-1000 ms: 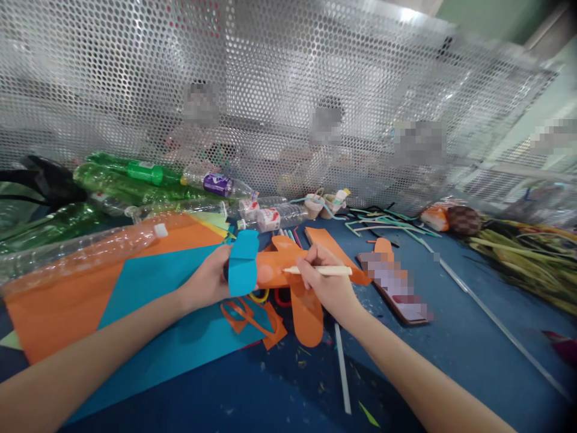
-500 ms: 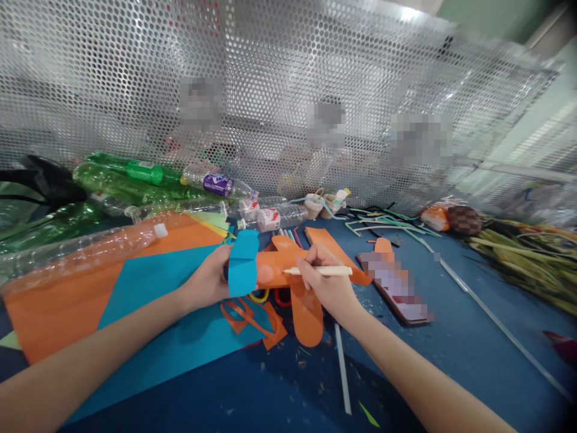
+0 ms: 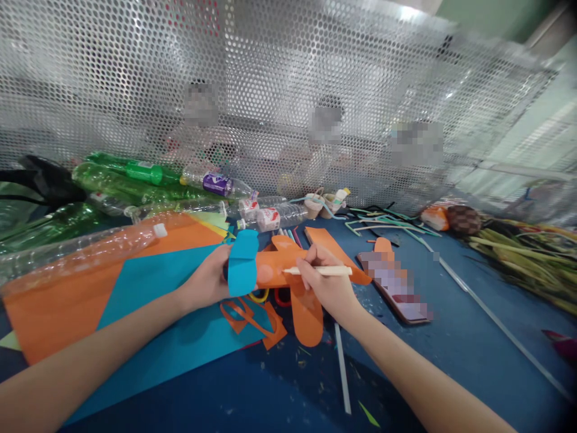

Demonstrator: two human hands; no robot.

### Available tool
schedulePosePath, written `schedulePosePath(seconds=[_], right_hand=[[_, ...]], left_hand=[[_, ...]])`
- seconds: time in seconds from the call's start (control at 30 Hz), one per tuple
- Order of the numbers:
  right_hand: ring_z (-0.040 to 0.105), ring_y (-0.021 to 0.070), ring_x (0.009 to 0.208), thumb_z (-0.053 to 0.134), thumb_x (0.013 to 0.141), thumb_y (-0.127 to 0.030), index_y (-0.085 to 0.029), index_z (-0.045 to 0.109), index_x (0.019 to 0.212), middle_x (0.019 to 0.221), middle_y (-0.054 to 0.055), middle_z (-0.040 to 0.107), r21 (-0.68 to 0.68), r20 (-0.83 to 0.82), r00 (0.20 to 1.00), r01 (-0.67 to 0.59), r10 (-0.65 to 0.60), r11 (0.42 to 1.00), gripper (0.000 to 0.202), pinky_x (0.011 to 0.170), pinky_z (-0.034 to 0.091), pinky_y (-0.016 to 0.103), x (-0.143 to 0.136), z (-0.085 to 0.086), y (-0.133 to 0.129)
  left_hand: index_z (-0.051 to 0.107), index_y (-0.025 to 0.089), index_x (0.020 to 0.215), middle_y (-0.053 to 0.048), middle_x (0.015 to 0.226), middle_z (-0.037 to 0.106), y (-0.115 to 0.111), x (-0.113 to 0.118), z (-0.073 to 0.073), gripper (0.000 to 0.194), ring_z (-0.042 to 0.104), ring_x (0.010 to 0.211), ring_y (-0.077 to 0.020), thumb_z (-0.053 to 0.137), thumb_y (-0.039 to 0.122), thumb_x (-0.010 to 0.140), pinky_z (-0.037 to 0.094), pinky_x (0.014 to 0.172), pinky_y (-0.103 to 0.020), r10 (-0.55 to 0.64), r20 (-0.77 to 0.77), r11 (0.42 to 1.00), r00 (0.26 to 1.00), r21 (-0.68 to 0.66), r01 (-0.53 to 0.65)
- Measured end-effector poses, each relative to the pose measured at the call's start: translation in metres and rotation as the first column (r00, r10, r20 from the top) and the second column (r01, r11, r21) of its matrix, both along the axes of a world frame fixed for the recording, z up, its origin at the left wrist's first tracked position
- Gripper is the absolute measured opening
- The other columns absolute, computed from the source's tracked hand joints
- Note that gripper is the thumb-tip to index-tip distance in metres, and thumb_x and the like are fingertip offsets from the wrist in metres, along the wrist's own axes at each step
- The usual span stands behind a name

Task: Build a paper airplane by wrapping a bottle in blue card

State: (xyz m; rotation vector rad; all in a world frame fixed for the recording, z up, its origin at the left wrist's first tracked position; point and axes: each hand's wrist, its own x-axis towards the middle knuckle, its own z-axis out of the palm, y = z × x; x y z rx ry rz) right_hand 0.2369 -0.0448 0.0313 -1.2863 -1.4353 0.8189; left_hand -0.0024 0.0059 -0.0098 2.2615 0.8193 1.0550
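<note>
Centrally placed, the orange paper shape (image 3: 271,269) could jolt under the pale pen (image 3: 336,270) that the right hand (image 3: 331,290) clamps between its fingers at three o'clock if the left hand (image 3: 208,278) slips at nine, where the blue paper band (image 3: 243,266) hides its fingers, their grip impossible to tell.

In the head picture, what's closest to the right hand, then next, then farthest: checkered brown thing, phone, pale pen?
1. Pale pen, held in the right hand.
2. Phone, to the hand's right.
3. Checkered brown thing, farther right and toward the back.
</note>
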Motion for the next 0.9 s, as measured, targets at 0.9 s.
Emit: schedulePosePath(seconds=[0.9], right_hand=[[0.040,0.0092,0.042,0.057,0.085,-0.026,-0.024,0.038,0.063,0.044,-0.009,0.046,0.032,0.002,1.000,-0.005,0.005,0.999,0.029,0.046,0.031,0.023,0.0001,0.0006,-0.0014]], left_hand=[[0.056,0.021,0.096,-0.004,0.092,0.062,-0.0008,0.0028,-0.0001,0.033,0.062,0.081,-0.0233,0.076,0.035,0.073,0.055,0.068,-0.035,-0.011,0.029,0.999,1.000,-0.037,0.012]])
